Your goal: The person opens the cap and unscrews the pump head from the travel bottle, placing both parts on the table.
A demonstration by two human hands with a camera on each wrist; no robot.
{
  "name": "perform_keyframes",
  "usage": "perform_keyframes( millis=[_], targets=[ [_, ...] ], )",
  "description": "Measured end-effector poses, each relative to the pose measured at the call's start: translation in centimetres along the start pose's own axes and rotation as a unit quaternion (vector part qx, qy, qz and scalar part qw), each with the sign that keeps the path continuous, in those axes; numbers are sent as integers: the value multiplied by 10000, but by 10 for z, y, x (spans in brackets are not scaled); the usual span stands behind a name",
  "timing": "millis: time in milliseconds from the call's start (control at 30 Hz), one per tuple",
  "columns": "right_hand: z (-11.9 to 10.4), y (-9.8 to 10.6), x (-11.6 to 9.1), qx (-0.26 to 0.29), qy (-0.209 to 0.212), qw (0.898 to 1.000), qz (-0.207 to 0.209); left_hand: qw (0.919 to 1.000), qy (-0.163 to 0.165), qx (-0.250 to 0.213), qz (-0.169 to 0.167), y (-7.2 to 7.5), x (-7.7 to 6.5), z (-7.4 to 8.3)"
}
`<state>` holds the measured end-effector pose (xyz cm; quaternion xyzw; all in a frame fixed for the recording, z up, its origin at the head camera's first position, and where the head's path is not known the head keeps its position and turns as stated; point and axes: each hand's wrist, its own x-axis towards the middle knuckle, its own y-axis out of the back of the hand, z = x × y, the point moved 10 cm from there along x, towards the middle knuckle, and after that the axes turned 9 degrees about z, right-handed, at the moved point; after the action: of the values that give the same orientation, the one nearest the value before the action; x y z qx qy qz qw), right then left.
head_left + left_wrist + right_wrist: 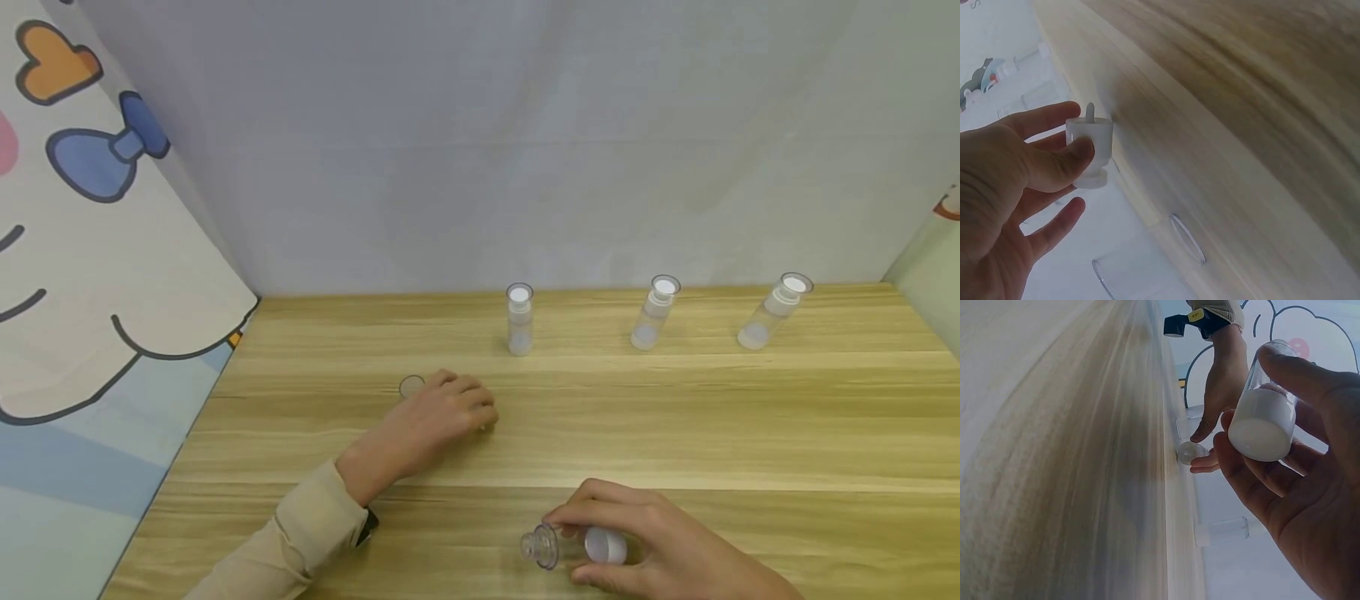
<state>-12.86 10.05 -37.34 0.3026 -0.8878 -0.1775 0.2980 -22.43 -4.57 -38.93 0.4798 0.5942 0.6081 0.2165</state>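
My left hand [442,408] pinches a small white pump head [1094,140] between thumb and fingers, just above the wooden table. A thin stem sticks out of the pump head in the left wrist view; from the head camera my hand hides the piece. Beside that hand stands a clear cylindrical cap [412,386]. My right hand [652,537] grips a clear bottle [1263,422] lying sideways near the table's front. Its white base [606,546] points right and its bare clear neck [529,546] points left.
Along the back of the wooden table [675,425] stand three upright clear bottles with white tops: one near the middle [519,321], another to its right [654,312] and the last farther right [772,312]. A grey cloth [555,150] hangs behind; a cartoon-printed sheet [90,275] borders the left.
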Motion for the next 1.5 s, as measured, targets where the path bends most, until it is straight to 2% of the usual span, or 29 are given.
perform_keyframes(
  millis=[233, 633, 833, 1067, 1167, 1400, 1500],
  targets=[
    [0, 0, 0, -27, -5, 10000, -2, 9996, 142, -251, -54, -2, -1, -3],
    [1, 1, 0, -52, -52, 10000, -2, 9994, 174, -205, -210, -3, -2, -3],
    [-2, 1, 0, -189, 141, 9997, 48, 9990, 226, -345, -175, -4, -4, -4],
    [0, 0, 0, -125, 78, 9999, 37, 9981, 339, -500, -73, -6, -4, -7],
    [3, 0, 0, -95, -35, 9999, 8, 9973, 514, -523, -71, -7, -3, -11],
    [7, 2, 1, -143, -229, 9996, 57, 9907, 1219, -527, -303, -9, 0, -26],
    [9, 4, 1, -149, -301, 9993, 177, 9881, 1438, -493, -227, -8, 2, -32]
  ],
)
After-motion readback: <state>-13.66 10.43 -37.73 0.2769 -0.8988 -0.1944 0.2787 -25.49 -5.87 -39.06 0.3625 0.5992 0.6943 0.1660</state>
